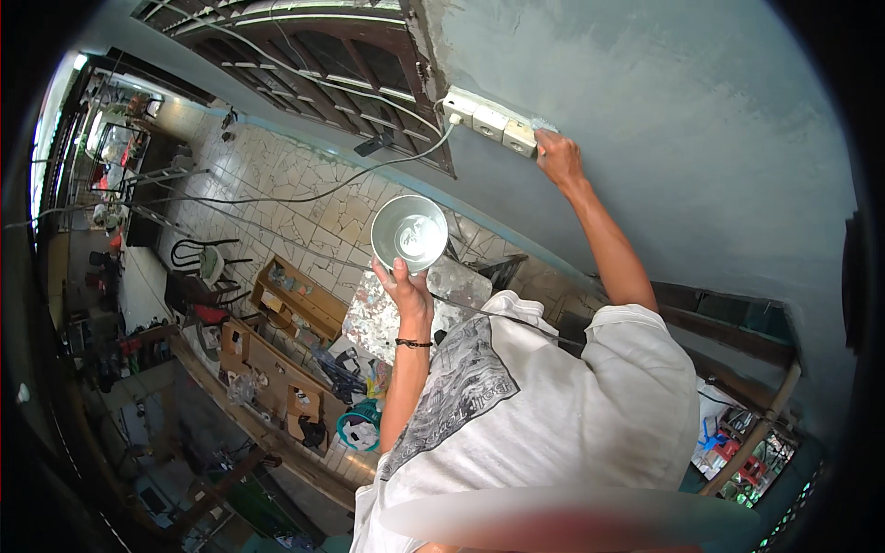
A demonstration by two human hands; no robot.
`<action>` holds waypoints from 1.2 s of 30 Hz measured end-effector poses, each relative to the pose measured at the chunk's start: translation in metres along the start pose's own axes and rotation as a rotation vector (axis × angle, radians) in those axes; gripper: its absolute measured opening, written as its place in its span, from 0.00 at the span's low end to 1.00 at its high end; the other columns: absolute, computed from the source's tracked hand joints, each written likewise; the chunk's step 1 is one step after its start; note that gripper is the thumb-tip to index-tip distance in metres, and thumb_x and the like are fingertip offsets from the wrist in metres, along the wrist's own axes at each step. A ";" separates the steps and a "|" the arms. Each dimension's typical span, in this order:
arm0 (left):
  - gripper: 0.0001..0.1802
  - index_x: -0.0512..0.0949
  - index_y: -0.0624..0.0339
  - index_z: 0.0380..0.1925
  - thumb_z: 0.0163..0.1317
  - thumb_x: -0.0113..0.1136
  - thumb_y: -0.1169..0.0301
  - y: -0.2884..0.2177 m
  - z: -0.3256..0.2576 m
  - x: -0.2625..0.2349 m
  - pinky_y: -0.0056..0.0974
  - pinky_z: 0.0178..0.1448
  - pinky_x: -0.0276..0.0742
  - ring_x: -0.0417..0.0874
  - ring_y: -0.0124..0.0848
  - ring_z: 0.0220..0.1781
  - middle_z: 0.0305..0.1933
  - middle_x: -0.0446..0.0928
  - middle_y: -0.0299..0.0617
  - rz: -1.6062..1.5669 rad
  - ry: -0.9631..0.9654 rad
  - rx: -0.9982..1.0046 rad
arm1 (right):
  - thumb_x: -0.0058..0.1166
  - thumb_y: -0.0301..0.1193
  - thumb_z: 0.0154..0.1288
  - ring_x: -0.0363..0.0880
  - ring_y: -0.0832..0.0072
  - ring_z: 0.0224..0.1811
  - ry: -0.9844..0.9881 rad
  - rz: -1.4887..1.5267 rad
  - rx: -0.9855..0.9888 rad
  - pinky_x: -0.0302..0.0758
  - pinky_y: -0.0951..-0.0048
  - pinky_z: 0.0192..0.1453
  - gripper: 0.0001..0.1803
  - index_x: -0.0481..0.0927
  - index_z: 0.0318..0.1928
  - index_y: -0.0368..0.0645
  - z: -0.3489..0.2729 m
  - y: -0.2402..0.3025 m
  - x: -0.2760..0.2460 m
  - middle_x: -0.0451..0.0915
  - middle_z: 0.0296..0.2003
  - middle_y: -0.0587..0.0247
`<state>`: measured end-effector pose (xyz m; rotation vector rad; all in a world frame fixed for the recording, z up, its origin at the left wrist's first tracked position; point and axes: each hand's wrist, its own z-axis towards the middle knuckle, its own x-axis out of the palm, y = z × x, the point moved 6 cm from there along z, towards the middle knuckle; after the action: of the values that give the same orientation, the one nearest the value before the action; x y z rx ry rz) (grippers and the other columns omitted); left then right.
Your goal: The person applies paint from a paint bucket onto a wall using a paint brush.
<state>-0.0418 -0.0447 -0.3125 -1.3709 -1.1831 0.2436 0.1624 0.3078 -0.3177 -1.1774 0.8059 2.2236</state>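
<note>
- The bowl [387, 229] is up in the air before the wearer's shirt [562, 405], its mouth facing up toward me; white stuff [419, 238] lies in it, too glossy to tell wet from dry.
- The left hand [407, 295] grasps the bowl from below, thumb against the near side; the other fingers are mostly hidden beneath it.
- The right hand [560, 158] is curled round a pale tuft [542, 123] at the right end of the socket strip [489, 120]; the palm is turned from me, and I can't tell whether the tuft is bristle or cloth.
- One plug [454, 120] sits toward the strip's left end, its cable [323, 193] sagging away leftward, above the bowl.
- A second cable [304, 240] slips behind the bowl and left hand, hard to follow there.
- The spattered worktop [369, 318] is partly covered by the bowl and left forearm; its right side meets the shirt.
- The wall [664, 120] spreads wide beyond the right hand, while the window [323, 55] frame ends close by the strip's left end.
- Between bowl and strip there is open air, with floor [341, 212] below.
- A blurred patch hides the shirt's bottom; the black rim cuts off every corner.
</note>
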 end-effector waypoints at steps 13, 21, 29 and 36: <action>0.50 0.55 0.47 0.76 0.62 0.76 0.53 -0.001 0.003 -0.001 0.58 0.74 0.72 0.69 0.44 0.75 0.74 0.63 0.46 -0.127 -0.042 0.019 | 0.56 0.13 0.51 0.87 0.52 0.59 -0.925 -0.063 -0.381 0.85 0.56 0.63 0.16 0.87 0.41 0.37 0.043 0.086 -0.231 0.88 0.51 0.50; 0.49 0.56 0.46 0.75 0.61 0.76 0.52 0.003 0.001 -0.003 0.58 0.73 0.72 0.68 0.44 0.75 0.73 0.64 0.45 -0.135 -0.034 0.009 | 0.57 0.14 0.45 0.83 0.52 0.65 -0.687 -0.108 -0.254 0.81 0.50 0.69 0.18 0.87 0.39 0.39 0.021 0.043 -0.112 0.88 0.54 0.55; 0.49 0.56 0.46 0.75 0.61 0.77 0.53 0.003 0.001 -0.005 0.56 0.72 0.74 0.69 0.45 0.74 0.74 0.63 0.46 -0.122 -0.008 0.014 | 0.61 0.14 0.49 0.83 0.57 0.64 -0.427 -0.005 0.044 0.83 0.58 0.66 0.15 0.86 0.38 0.40 -0.050 0.028 -0.009 0.88 0.53 0.54; 0.48 0.57 0.46 0.75 0.62 0.76 0.53 0.005 0.004 -0.006 0.58 0.72 0.73 0.69 0.46 0.74 0.74 0.63 0.47 -0.127 -0.016 -0.004 | 0.61 0.16 0.55 0.87 0.52 0.53 -0.317 0.062 0.197 0.86 0.56 0.54 0.11 0.84 0.40 0.37 -0.051 0.035 -0.014 0.88 0.49 0.53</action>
<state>-0.0449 -0.0459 -0.3205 -1.2934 -1.2792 0.1621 0.1746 0.2460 -0.3196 -0.6935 0.9119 2.2426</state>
